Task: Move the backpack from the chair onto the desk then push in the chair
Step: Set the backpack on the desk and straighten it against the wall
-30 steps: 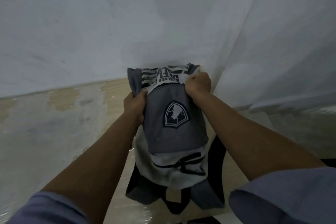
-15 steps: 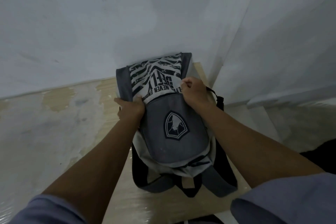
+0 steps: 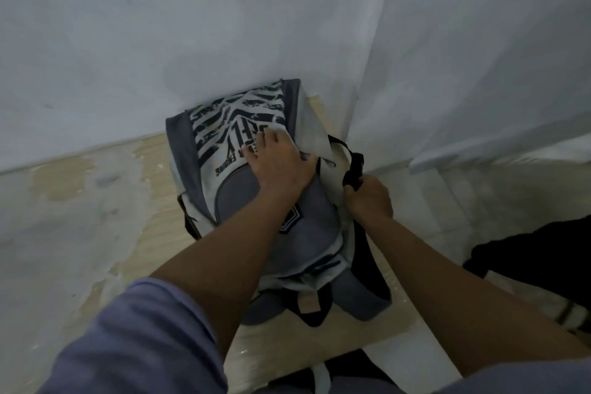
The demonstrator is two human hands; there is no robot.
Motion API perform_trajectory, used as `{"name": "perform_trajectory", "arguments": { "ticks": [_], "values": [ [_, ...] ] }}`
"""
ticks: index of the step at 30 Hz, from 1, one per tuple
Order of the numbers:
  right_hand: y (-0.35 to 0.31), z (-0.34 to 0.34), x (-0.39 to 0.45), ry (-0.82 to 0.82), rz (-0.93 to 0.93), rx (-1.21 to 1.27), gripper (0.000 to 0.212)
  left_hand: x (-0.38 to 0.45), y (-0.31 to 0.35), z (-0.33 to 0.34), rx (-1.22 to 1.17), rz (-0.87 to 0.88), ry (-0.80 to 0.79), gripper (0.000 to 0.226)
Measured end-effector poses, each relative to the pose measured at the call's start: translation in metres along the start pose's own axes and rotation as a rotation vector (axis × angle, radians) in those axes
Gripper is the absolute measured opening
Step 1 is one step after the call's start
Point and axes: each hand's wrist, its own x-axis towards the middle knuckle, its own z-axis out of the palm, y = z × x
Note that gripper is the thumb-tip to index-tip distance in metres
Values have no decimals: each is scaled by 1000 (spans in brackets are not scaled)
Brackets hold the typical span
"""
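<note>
The grey and white backpack with black zebra stripes and a shield badge lies on the wooden desk, its top leaning against the wall in the corner. My left hand lies flat on the backpack's front, fingers spread over the printed panel. At the backpack's right side my right hand is closed around a black strap. The chair is not clearly in view.
White walls meet in a corner right behind the backpack. The desk's front edge runs diagonally at lower right. A dark object lies on the floor at right. The desk surface at left is worn and patchy.
The backpack has settled further back against the wall. My left hand moved from its left side onto the front. My right hand left the top and took hold of the black strap.
</note>
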Motion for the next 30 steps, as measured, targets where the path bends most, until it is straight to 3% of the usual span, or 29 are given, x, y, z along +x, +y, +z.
{"name": "perform_trajectory", "arguments": {
  "ticks": [3,5,7,10,13,15,20,27,30],
  "values": [
    [6,5,9,-89,127,-16,36,6,4,1,62,-85,-8,59],
    [9,7,18,-118,187,-41,28,9,4,-1,38,-118,1,35],
    [10,8,27,-125,227,-52,27,10,2,-1,6,-153,4,27],
    [12,10,43,-120,278,-22,50,13,1,5,-18,-196,16,45],
    [16,14,59,-98,245,22,33,19,5,14,6,-255,1,79],
    [15,17,70,-91,169,69,19,25,6,19,23,-280,-25,72],
    [-26,20,101,-70,82,191,17,28,0,21,-82,-245,70,17],
    [-86,31,166,-116,248,329,14,22,-19,16,-258,-67,274,25],
    [-98,40,180,-151,320,453,33,22,-22,13,-367,0,342,26]
  ]
}}
